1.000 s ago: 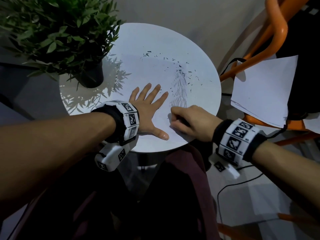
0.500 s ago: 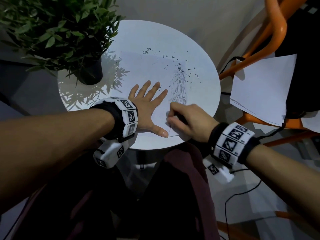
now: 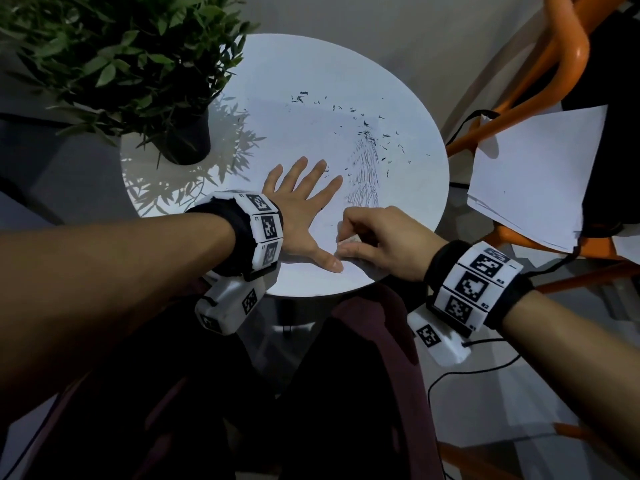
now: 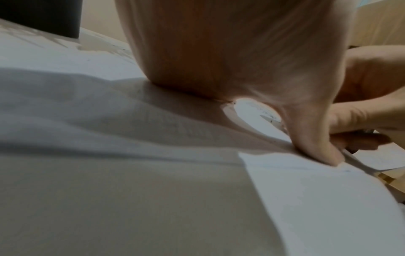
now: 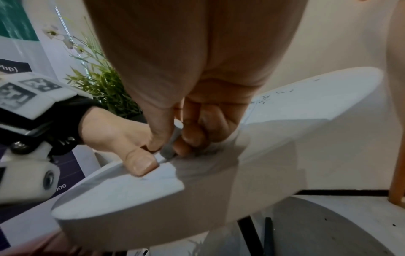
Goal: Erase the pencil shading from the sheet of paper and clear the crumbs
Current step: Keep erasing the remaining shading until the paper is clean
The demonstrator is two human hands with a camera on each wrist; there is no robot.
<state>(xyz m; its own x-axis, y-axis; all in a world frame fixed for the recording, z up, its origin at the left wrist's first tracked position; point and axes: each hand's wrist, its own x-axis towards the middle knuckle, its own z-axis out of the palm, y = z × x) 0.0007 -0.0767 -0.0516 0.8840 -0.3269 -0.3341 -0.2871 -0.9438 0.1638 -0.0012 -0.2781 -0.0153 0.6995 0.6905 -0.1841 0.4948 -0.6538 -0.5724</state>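
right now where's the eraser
In the head view it is pinched in the right hand at the table's near edge, just below the shading, beside the left thumb.

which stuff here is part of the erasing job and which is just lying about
Part of the job:
white sheet of paper
grey pencil shading
dark eraser crumbs
small grey eraser pinched by right hand
left hand pressing the sheet flat

Lying about:
green potted plant
loose white papers
orange chair
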